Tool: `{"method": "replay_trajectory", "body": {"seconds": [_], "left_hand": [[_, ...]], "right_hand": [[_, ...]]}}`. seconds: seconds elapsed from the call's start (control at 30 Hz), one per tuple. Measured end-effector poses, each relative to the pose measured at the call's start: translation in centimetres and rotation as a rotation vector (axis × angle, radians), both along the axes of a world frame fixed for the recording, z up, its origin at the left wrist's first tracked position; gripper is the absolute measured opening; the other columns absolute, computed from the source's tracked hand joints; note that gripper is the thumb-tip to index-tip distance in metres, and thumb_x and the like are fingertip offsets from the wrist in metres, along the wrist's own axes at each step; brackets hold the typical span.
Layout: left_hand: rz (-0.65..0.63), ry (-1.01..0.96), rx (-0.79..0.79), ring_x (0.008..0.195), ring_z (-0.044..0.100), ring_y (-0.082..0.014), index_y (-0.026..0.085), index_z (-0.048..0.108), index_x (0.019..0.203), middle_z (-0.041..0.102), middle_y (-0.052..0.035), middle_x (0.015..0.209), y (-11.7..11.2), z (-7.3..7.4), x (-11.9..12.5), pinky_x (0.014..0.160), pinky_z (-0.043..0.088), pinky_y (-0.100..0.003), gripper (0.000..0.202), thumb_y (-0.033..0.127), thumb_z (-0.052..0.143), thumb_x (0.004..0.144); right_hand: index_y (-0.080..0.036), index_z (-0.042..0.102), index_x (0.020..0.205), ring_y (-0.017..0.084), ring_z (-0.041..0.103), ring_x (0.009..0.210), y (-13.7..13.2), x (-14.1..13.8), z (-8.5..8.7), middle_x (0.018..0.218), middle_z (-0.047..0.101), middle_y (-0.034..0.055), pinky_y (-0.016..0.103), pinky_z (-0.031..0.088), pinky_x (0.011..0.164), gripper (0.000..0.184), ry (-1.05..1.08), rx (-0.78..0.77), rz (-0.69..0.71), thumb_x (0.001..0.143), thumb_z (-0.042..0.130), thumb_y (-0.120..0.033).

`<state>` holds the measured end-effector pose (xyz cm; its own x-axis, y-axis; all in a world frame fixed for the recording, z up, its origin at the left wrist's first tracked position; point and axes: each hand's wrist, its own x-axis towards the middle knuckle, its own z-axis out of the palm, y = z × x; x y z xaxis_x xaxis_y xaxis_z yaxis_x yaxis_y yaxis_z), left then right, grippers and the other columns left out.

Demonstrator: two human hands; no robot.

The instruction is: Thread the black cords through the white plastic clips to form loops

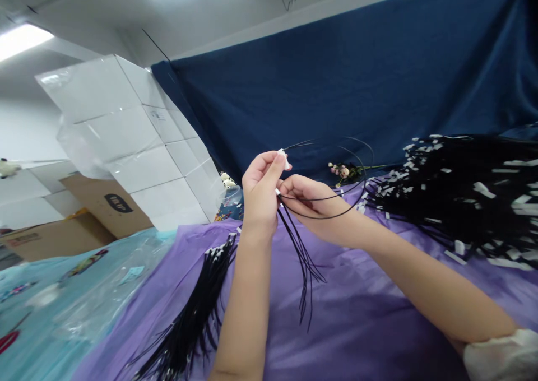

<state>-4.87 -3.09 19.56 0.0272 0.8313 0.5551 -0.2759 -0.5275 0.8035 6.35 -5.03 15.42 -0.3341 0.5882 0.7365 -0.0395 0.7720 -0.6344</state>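
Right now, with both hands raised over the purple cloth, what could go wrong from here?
1. The left hand pinches only the small white tag, so the grip could slip off it.
2. The looped cord arcs out toward the tagged pile and the flower sprig, and it might snag there.
3. The loose strands hanging from the right hand could tangle, or slide out onto the purple cloth.

Navy drape (378, 78) behind; white boxes (126, 140) stacked left; ceiling lights (19, 39) on.
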Motion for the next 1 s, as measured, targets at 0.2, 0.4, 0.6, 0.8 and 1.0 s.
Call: {"method": "replay_trajectory", "body": {"seconds": [0.2,0.4,0.6,0.8,1.0], "left_hand": [[0.012,-0.007,0.003,0.038,0.034,0.0001,0.018,0.062,0.073,0.059,0.0022,0.075,-0.4,0.3,-0.2,0.033,0.021,-0.018,0.022,0.036,0.071,0.079],[-0.011,-0.022,-0.018,0.035,0.030,0.0014,0.018,0.061,0.074,0.059,0.0029,0.075,-0.7,0.6,-0.9,0.030,0.014,-0.019,0.023,0.038,0.072,0.078],[-0.117,-0.201,-0.114,0.032,0.025,0.0031,0.019,0.064,0.082,0.061,0.0040,0.077,0.0,0.9,-2.1,0.030,0.021,-0.017,0.018,0.035,0.071,0.080],[-0.417,-0.380,-0.206,0.032,0.012,0.0023,0.016,0.062,0.081,0.059,0.0037,0.068,0.9,1.4,-3.8,0.031,0.025,-0.013,0.028,0.032,0.045,0.098],[-0.460,-0.450,-0.160,0.033,0.010,0.0031,0.014,0.060,0.085,0.063,0.0015,0.073,1.2,1.2,-4.0,0.033,0.024,-0.011,0.030,0.024,0.037,0.102]], "right_hand": [[-0.018,0.046,0.081,0.008,0.032,0.063,0.2,0.2,0.4,0.070,0.036,-0.0048,0.022,0.031,0.058,0.014,0.015,-0.024,0.048,0.093,0.052,-0.021],[-0.017,0.054,0.093,0.008,0.032,0.060,-0.3,1.0,1.3,0.069,0.036,-0.0055,0.022,0.030,0.055,0.010,-0.036,-0.115,0.153,0.093,0.056,-0.027],[-0.017,0.056,0.093,0.006,0.029,0.051,-1.4,2.7,2.7,0.062,0.039,-0.0068,0.020,0.026,0.046,0.010,-0.130,-0.267,0.191,0.093,0.055,-0.027],[-0.020,0.058,0.092,0.005,0.034,0.046,-2.3,4.6,3.6,0.056,0.039,-0.0072,0.017,0.028,0.040,0.008,-0.132,-0.258,0.140,0.094,0.057,-0.027],[-0.019,0.061,0.090,0.006,0.049,0.048,-2.9,6.1,3.8,0.062,0.054,-0.0035,0.018,0.041,0.046,0.008,-0.030,-0.223,0.313,0.094,0.057,-0.023]]}}
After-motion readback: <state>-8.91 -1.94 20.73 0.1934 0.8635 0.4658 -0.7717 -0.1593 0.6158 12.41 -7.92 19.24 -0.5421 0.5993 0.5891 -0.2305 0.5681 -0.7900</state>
